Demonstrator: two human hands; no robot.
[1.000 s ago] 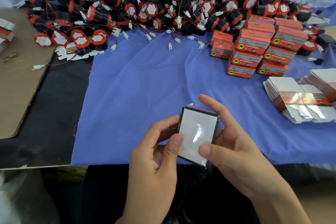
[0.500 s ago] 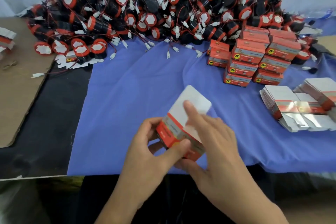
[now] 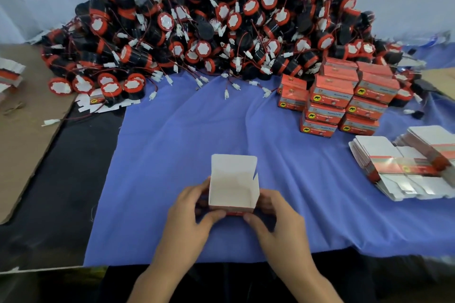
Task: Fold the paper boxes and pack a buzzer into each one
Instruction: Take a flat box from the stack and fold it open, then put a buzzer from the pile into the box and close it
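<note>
Near the front edge of the worktop, on the blue cloth (image 3: pixel 172 155), a small white-lined red paper box (image 3: pixel 232 189) stands upright with its mouth facing up and its lid flap raised at the far side; the inside is bare white card. The left hand (image 3: pixel 194 219) grips its left wall and front lower edge, fingers curled round it, and the right hand (image 3: pixel 275 219) clasps the right wall the same way, both thumbs on the red front strip. Along the back edge lies a large heap of black-and-red round buzzers (image 3: pixel 221 27) with red wires and white plugs. Toward the right back stand stacked closed red boxes (image 3: pixel 342 98) bearing a yellow disc with an elephant; their small print is too blurred to read. At the right edge lie piles of flat unfolded box blanks (image 3: pixel 403 167). A brown cardboard sheet (image 3: pixel 22 142) covers the left edge
</note>
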